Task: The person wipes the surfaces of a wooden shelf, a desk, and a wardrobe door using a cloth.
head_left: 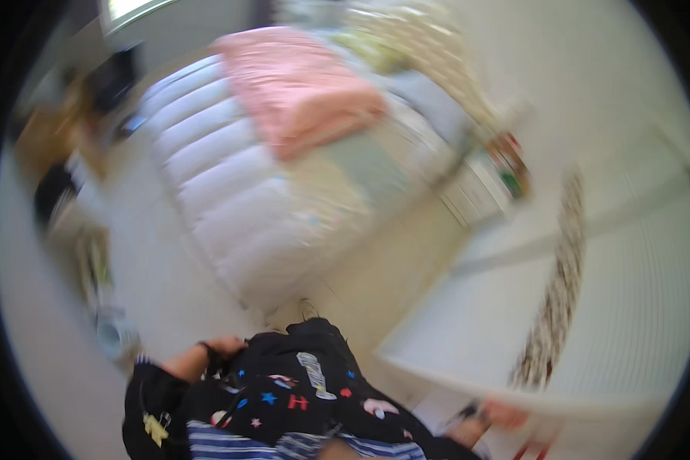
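Blur smears the whole head view, so detail is thin. Left hand (pixel 211 354), low and left of centre, is clenched on the upper left edge of a black garment (pixel 299 387) w/ coloured star and shape prints. Garment is bunched at the bottom middle, close against the person, above a blue-striped cloth (pixel 230 443). Right hand (pixel 502 418) sits low at right, just under the front edge of a white door panel (pixel 475 330); can't tell if its fingers grip anything. Bed w/ white quilted cover (pixel 222 192) and pink blanket (pixel 299 88) lies beyond, well apart from both hands.
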A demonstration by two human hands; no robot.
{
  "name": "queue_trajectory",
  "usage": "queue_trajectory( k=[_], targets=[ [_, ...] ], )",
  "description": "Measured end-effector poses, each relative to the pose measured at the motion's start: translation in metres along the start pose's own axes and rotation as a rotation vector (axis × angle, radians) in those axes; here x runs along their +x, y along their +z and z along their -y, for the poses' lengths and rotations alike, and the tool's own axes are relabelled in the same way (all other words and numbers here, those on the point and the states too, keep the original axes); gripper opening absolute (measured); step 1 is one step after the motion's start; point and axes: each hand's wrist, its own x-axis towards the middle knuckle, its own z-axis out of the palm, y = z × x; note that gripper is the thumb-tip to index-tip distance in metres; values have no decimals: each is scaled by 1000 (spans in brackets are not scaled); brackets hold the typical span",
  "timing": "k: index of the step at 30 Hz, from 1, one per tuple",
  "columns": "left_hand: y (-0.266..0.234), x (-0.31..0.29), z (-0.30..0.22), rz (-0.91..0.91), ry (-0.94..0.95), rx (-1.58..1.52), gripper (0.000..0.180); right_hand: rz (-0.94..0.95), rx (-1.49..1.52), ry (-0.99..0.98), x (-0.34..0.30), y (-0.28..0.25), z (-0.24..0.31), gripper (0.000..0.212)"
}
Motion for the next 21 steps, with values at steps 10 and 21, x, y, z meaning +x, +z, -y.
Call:
queue_trajectory(
  k=[10, 21],
  targets=[
    [-136, -76, -35, -586, -883, -110, 39, 2623, -1, -1595, -416, -45, 165, 19],
    [26, -179, 64, -670, -656, -839, 55, 2465, 844, 384, -671, 3, 655, 22]
  ],
)
